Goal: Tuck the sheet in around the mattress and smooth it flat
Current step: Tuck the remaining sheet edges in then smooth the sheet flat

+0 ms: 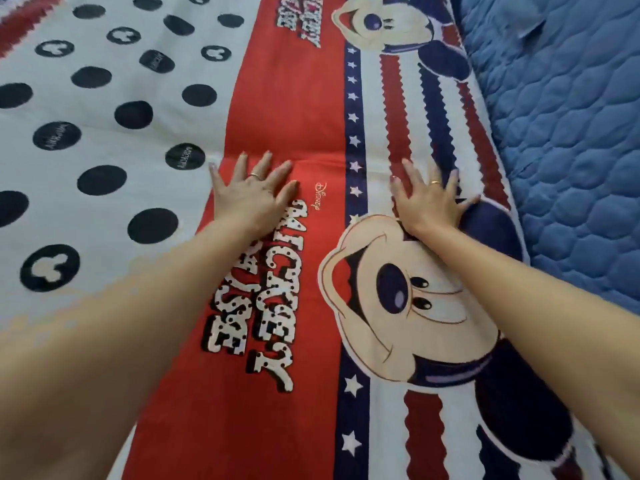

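Observation:
A printed sheet (pixel 298 109) covers most of the view, with a white zone of black dots at the left, a red band down the middle and cartoon mouse faces with red and navy stripes at the right. My left hand (pixel 254 194) lies flat on the red band, fingers spread, palm down. My right hand (pixel 431 202) presses flat on the striped part just above a mouse face, fingers spread too. Both hands hold nothing. A faint crease runs across the sheet just beyond the fingertips. The sheet's right edge lies along a blue quilted mattress (pixel 568 140).
The blue quilted mattress surface is bare at the right, from top to lower right. A small fold of blue fabric (pixel 530 27) shows near the top right corner. My forearms reach in from the bottom of the view.

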